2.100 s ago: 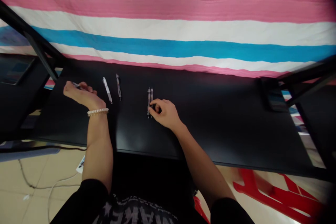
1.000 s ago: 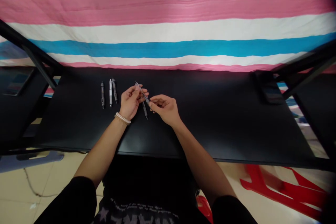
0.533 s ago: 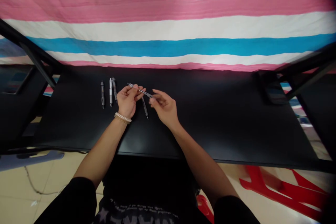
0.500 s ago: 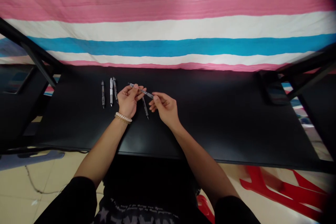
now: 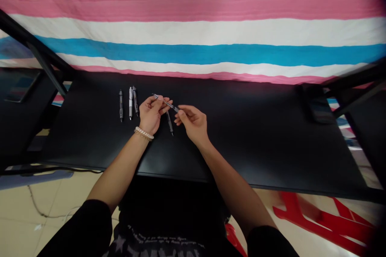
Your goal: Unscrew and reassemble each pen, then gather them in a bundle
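Note:
A slim grey pen (image 5: 170,105) is held slantwise above the table between both hands. My left hand (image 5: 151,114), with beaded bracelets at the wrist, pinches its far end between thumb and fingers. The thumb and forefinger of my right hand (image 5: 194,122) close on the darker grip end; a thinner length shows between the hands. Whether the pen's parts are separated I cannot tell. Beneath the hands lies a dark pen (image 5: 170,123), its upper part hidden. Left of my left hand rest a white-and-grey pen (image 5: 130,102), a dark pen (image 5: 135,102) touching or nearly touching it, and another dark pen (image 5: 121,105).
The black table (image 5: 256,140) has metal side supports (image 5: 45,62). A striped cloth (image 5: 193,32) hangs behind it. Dark phone-like objects lie at the far left (image 5: 22,86) and right (image 5: 318,104). A red plastic stool (image 5: 319,221) stands on the floor below right.
The view has shifted slightly. Both hands keep their hold on the pen, and a thinner stretch shows between them now. The pens on the table have not moved.

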A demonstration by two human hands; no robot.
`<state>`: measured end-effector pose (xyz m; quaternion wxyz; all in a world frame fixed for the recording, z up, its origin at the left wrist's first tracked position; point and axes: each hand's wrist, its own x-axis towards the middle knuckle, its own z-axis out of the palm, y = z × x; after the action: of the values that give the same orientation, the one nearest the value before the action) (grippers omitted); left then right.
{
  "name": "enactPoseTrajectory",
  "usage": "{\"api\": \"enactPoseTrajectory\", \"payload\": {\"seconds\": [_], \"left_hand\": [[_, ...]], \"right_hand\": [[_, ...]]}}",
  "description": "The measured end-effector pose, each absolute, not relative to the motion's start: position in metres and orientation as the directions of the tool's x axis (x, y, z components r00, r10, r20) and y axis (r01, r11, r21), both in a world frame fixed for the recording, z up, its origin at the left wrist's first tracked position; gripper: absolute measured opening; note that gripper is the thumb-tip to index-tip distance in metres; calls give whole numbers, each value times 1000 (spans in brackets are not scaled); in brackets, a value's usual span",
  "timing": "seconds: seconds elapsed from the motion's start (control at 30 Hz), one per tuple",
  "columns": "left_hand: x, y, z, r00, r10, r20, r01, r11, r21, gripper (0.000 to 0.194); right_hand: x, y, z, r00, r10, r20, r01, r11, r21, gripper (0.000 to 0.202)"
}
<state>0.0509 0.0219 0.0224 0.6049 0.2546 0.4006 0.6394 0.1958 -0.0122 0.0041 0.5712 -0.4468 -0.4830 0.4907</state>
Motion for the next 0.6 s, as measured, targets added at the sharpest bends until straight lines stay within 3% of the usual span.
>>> {"api": "enactPoseTrajectory", "payload": {"seconds": [0.27,0.5,0.6], "left_hand": [[32,34,23,-305,927,-219,-570,7,822,28],[46,24,26,-92,971,-223,-497,149,855,25],[50,22,26,-75,971,-227,-509,159,846,25]], "right_hand": [[197,-17,8,131,957,258,111,244,-963,10],[194,-20,3,175,956,236,126,216,-968,15],[194,-21,5,154,978,138,67,129,-989,26]]}}
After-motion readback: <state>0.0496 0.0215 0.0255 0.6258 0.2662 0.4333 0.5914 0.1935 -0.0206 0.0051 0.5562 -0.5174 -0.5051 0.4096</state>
